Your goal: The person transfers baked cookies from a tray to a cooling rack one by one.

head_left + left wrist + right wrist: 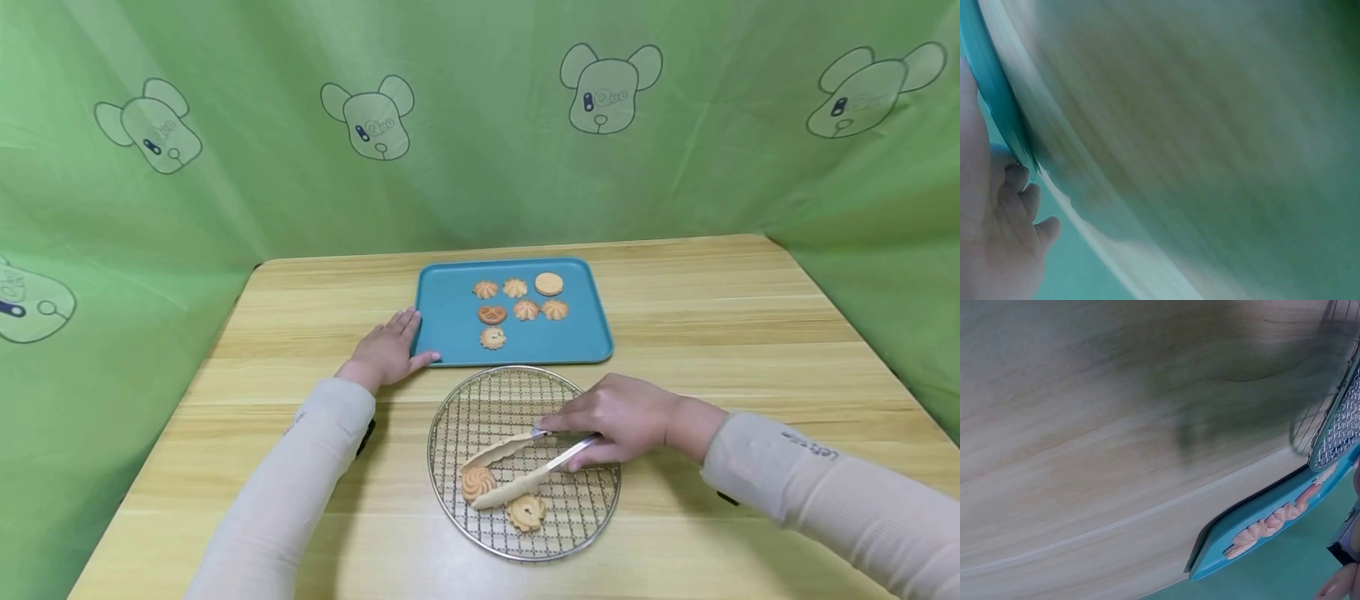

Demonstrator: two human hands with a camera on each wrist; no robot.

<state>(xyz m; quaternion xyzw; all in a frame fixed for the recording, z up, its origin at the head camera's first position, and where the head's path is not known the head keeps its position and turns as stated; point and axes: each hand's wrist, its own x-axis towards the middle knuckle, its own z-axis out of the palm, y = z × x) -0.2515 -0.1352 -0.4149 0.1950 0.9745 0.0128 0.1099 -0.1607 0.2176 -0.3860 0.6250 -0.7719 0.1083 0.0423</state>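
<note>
In the head view, the right grip (618, 417) pinches the tongs (536, 478), whose tips stand around the swirl cookie (478, 482) at 8 o'clock on the rack (491, 408); the left grip (387, 350), thumb spread, touches the tray (450, 304) at its 8 o'clock corner. The left wrist view shows the left grip at 8 o'clock. In the right wrist view, the tray lies at 4 o'clock.

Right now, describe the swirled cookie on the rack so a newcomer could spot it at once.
On the wooden table, find the round wire rack, nearer you than the blue tray. Between the tongs lies the swirled cookie, browner than the frilled cookie beside it.
</note>
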